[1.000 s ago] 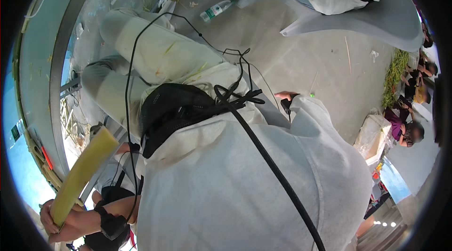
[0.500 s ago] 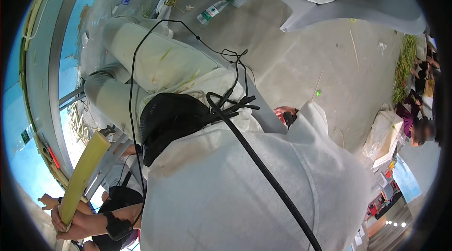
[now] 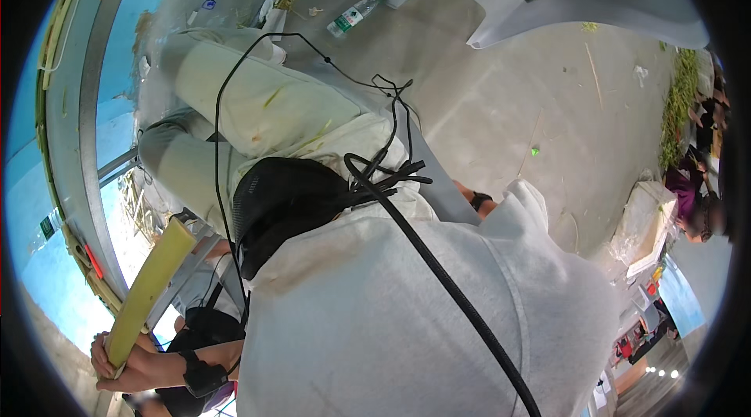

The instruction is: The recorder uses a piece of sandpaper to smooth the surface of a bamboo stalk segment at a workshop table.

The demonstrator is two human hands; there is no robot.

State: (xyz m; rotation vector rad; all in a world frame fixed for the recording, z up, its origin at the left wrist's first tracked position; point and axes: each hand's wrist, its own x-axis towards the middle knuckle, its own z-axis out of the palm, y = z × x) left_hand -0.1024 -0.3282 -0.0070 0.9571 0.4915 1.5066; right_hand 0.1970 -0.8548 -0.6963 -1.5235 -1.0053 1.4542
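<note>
At the lower left, my left hand (image 3: 123,368) is closed round the lower end of a thick, yellow-green length of bamboo (image 3: 152,285). The bamboo slants up and to the right, its pale cut end uppermost. A black strap with a small box (image 3: 205,374) sits on my left wrist. Of my right hand (image 3: 463,190) only a little skin shows, beside a black wrist strap, between the grey chair and my pale sleeve; its fingers are hidden. A black pouch (image 3: 285,202) with dark cables rests at my waist.
A grey-blue bench edge (image 3: 92,143) with thin bamboo strips (image 3: 45,135) runs along the left. Plastic bottles (image 3: 353,17) lie on the floor ahead. A person in a grey chair (image 3: 594,14) sits at the top right; cut plant strips (image 3: 682,108) and a white box (image 3: 643,221) lie at right.
My left hand and the bamboo have shifted slightly to the right. My right hand has slipped further out of sight. Another person's hand near my left hand no longer shows.
</note>
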